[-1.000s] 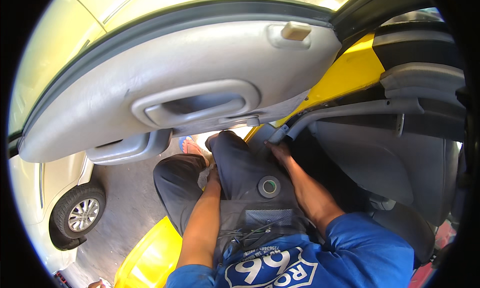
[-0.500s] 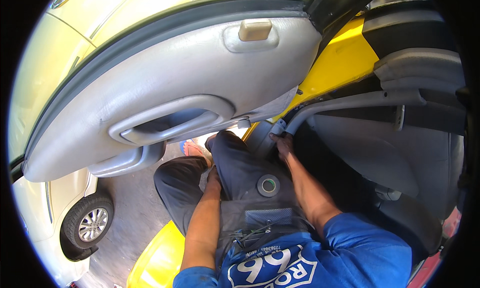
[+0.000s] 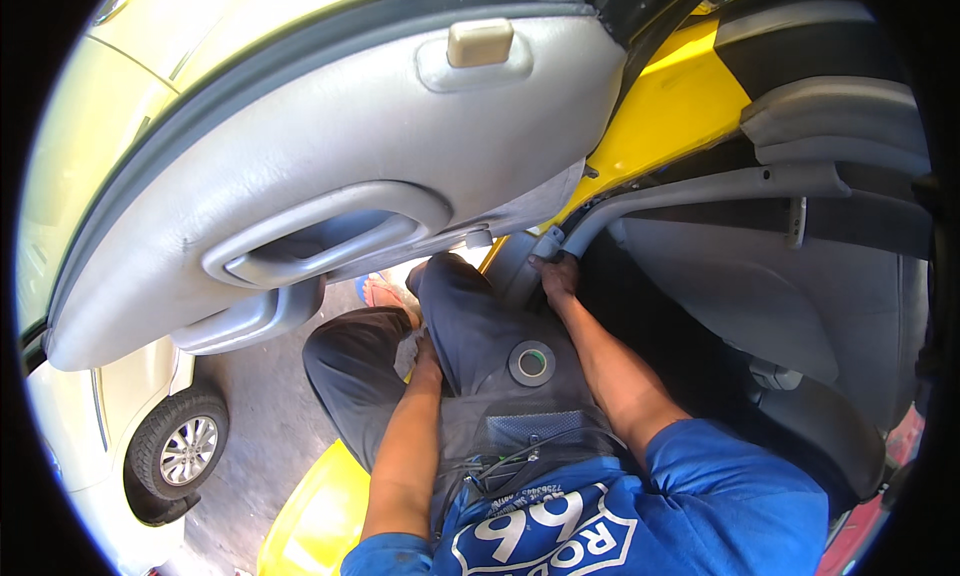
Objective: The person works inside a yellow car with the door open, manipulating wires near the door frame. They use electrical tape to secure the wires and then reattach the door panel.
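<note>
My right hand [image 3: 560, 279] is closed at the lower end of a long, curved grey plastic trim piece [image 3: 690, 192], which runs off to the right inside the car. Its thumb points toward a small pale fitting [image 3: 546, 244] at the joint with the sill. Down between my legs is my left hand [image 3: 427, 356], its fingers mostly hidden behind my thigh. A roll of dark tape [image 3: 516, 365] with a green core lies on my right thigh.
An opened grey car door panel [image 3: 340, 126] with a pull handle [image 3: 415, 201] spans the upper left. Yellow bodywork [image 3: 675, 101] frames the doorway. A grey seat [image 3: 850, 276] stands to the right. Another car's wheel [image 3: 188, 449] is at lower left, near a yellow panel [image 3: 315, 516].
The view has shifted slightly, so the door and trim sit a little further left. My right hand stays at the trim's end, and the tape roll still lies on my thigh.
</note>
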`<state>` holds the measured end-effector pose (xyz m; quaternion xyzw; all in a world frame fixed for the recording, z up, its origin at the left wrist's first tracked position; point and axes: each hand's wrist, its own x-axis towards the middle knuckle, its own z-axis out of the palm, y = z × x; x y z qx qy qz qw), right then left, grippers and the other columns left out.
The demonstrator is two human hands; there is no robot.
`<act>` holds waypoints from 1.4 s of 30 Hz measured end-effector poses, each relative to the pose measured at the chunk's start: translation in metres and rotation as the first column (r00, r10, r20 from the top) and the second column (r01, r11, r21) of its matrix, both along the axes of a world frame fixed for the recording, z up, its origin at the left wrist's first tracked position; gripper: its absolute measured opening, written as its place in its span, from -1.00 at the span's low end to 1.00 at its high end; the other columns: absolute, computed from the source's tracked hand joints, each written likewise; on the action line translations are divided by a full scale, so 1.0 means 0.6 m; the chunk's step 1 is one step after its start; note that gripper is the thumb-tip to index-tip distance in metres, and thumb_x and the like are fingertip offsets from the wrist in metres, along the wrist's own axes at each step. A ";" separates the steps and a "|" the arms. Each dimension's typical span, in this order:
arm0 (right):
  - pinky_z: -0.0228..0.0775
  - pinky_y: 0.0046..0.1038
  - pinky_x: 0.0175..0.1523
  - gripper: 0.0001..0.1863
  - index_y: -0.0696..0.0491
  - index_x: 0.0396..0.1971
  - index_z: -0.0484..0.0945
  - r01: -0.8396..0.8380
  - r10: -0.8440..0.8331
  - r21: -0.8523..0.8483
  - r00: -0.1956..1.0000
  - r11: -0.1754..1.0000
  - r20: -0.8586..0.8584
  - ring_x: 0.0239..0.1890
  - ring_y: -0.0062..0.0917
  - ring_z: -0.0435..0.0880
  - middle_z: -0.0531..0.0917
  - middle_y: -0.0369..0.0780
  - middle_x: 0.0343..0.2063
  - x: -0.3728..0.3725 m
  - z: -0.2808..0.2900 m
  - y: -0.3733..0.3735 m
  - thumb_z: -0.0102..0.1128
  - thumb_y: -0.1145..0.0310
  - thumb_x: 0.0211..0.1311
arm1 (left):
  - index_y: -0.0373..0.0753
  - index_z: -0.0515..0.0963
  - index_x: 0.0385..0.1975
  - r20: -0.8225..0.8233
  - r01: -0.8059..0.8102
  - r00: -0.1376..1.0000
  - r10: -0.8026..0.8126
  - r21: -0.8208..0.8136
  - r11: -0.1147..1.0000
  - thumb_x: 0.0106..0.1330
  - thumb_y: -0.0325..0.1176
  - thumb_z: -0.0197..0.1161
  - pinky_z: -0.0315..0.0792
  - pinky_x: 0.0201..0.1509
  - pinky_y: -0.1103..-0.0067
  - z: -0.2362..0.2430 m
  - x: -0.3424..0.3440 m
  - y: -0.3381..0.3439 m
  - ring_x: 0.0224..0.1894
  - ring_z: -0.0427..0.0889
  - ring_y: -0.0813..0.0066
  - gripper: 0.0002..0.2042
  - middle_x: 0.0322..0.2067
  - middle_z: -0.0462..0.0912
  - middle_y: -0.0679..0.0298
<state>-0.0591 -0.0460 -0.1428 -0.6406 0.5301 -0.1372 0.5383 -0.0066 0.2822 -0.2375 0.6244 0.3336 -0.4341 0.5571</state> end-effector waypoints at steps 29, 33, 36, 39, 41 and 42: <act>0.36 -0.15 0.43 0.20 0.53 0.38 -0.16 -0.385 0.353 0.039 0.795 0.922 -0.493 0.33 0.17 0.50 0.44 0.40 0.26 0.023 -0.006 0.000 0.11 -0.34 0.36 | -0.25 0.69 0.11 -0.124 0.699 -0.322 -0.939 0.638 -0.324 0.36 -0.11 0.25 0.56 0.25 0.23 0.464 0.159 0.033 0.13 0.71 0.01 -0.56 0.10 0.71 -0.06; 0.38 -0.16 0.40 0.19 0.48 0.40 -0.09 -0.447 0.400 0.011 0.788 0.894 -0.468 0.30 0.14 0.55 0.51 0.36 0.22 0.021 -0.011 -0.013 0.28 -0.27 0.30 | -0.37 0.69 -0.06 0.663 0.233 0.090 -0.743 0.711 0.663 0.37 -0.39 0.17 0.56 0.17 0.25 0.603 0.132 0.098 0.02 0.71 -0.06 -0.73 -0.01 0.73 -0.09; 0.42 -0.16 0.36 0.09 0.47 0.37 0.04 -0.431 0.335 -0.169 0.849 0.886 -0.410 0.26 0.10 0.60 0.57 0.32 0.16 -0.004 0.004 -0.009 0.35 -0.16 0.29 | -0.39 0.67 -0.07 0.683 0.208 0.177 -0.709 0.678 0.705 0.37 -0.43 0.20 0.55 0.16 0.22 0.645 0.073 0.092 0.01 0.69 -0.13 -0.76 -0.05 0.72 -0.10; 0.43 -0.14 0.35 -0.10 0.40 0.33 0.22 -0.521 0.429 -0.125 0.797 0.844 -0.425 0.24 0.08 0.61 0.60 0.27 0.15 -0.019 0.048 -0.003 0.36 -0.02 0.31 | -0.33 0.68 -0.05 0.680 0.189 0.260 -0.685 0.660 0.727 0.37 -0.43 0.23 0.54 0.17 0.18 0.643 0.025 0.080 0.03 0.69 -0.13 -0.76 -0.08 0.73 -0.10; 0.43 -0.14 0.34 -0.24 0.32 0.30 0.32 -0.636 0.498 -0.084 0.673 0.768 -0.547 0.24 0.10 0.60 0.60 0.24 0.16 -0.024 0.090 -0.015 0.35 0.08 0.33 | -0.29 0.69 -0.04 0.606 0.234 0.257 -0.753 0.717 0.656 0.37 -0.43 0.23 0.56 0.16 0.20 0.614 0.024 0.058 0.03 0.70 -0.11 -0.77 -0.10 0.74 -0.08; 0.45 -0.09 0.31 -0.43 0.22 0.23 0.46 -0.647 0.513 -0.105 0.683 0.755 -0.521 0.18 0.12 0.62 0.63 0.22 0.09 -0.024 0.110 -0.019 0.30 0.20 0.35 | -0.27 0.69 -0.04 0.535 0.256 0.279 -0.797 0.759 0.599 0.37 -0.42 0.23 0.56 0.15 0.21 0.597 0.033 0.044 0.03 0.70 -0.11 -0.77 -0.12 0.75 -0.07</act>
